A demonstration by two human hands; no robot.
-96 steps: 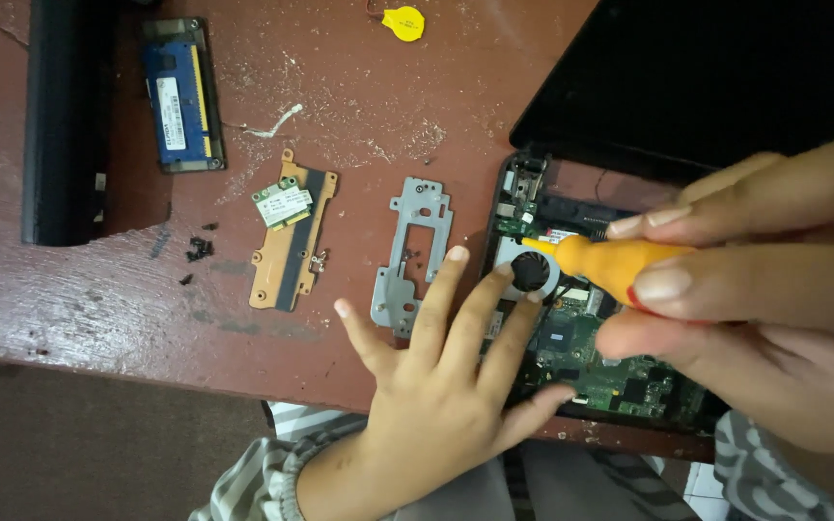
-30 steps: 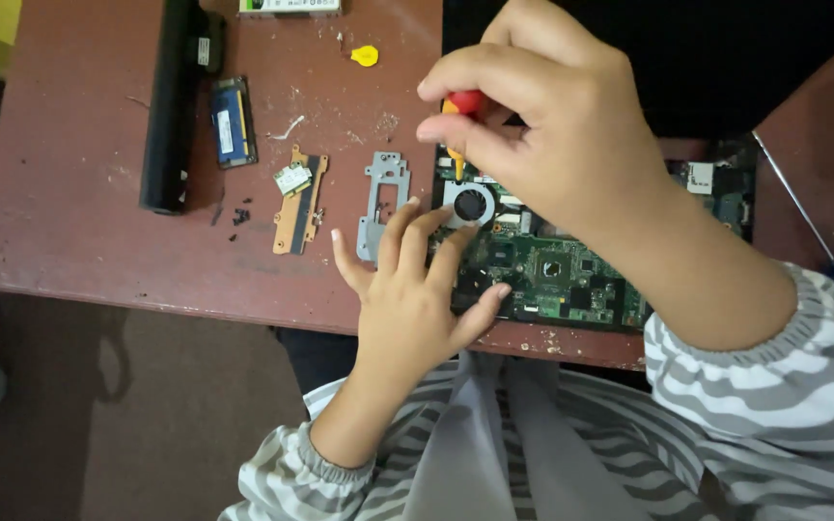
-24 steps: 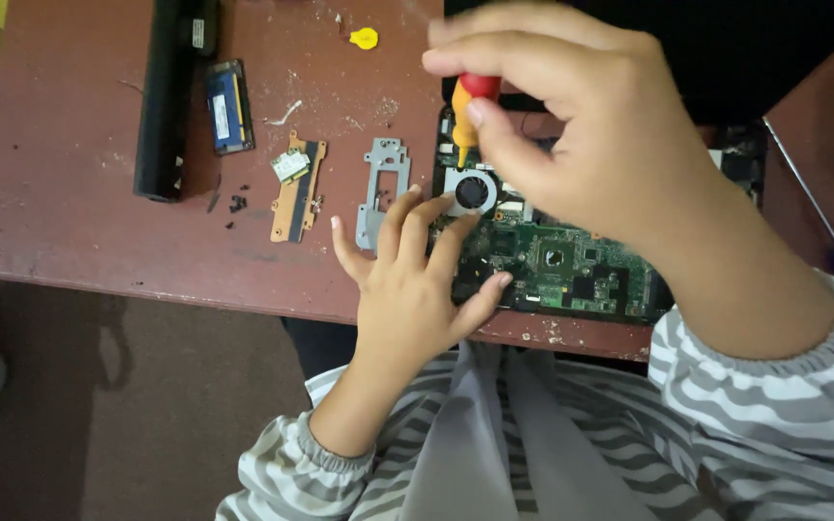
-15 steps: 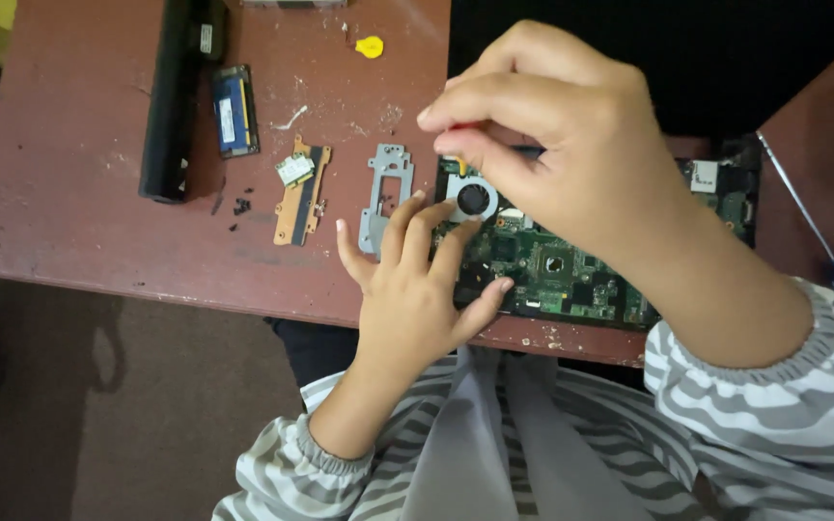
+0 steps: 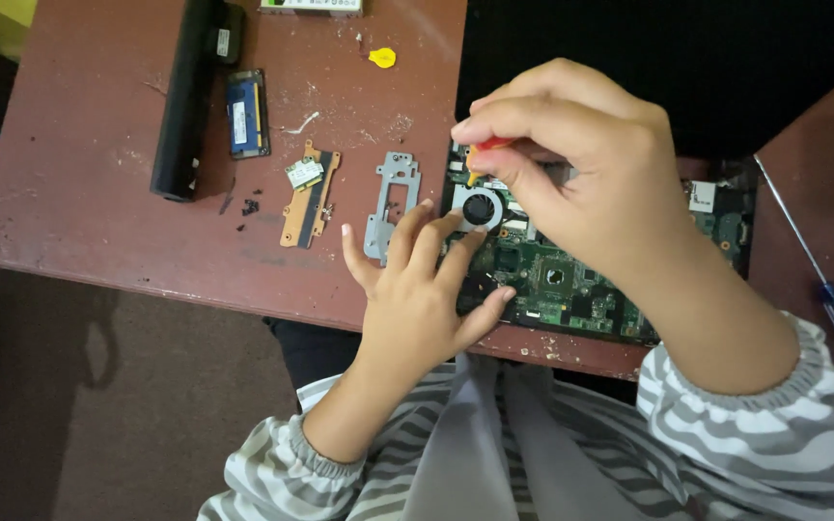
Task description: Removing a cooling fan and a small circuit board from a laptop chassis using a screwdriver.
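While the left hand [image 5: 415, 299] lay flat with its fingers spread over the near-left corner of the green circuit board [image 5: 571, 280], the right hand [image 5: 581, 164] was pinched shut around a small screwdriver [image 5: 483, 159] with a red and orange handle. The tool pointed down at the board just above the round black fan [image 5: 480, 208] — the left fingertips reached almost to that fan's edge, holding nothing. The board sat at the near edge of the reddish-brown surface [image 5: 98, 203], in front of a wide black panel [image 5: 668, 58].

To the left of the board, a grey metal bracket [image 5: 391, 198] lay partly under the left index finger. Further left rested a narrow tan strip carrying a small card [image 5: 308, 183], then a few dark specks that could be screws — too small to tell. A blue memory module [image 5: 246, 113] lay beside a long black battery pack [image 5: 190, 96] toward the far-left corner, and a yellow pick [image 5: 382, 58] sat near the far edge. Well off to the right lay a second screwdriver [image 5: 808, 256] with a blue handle.
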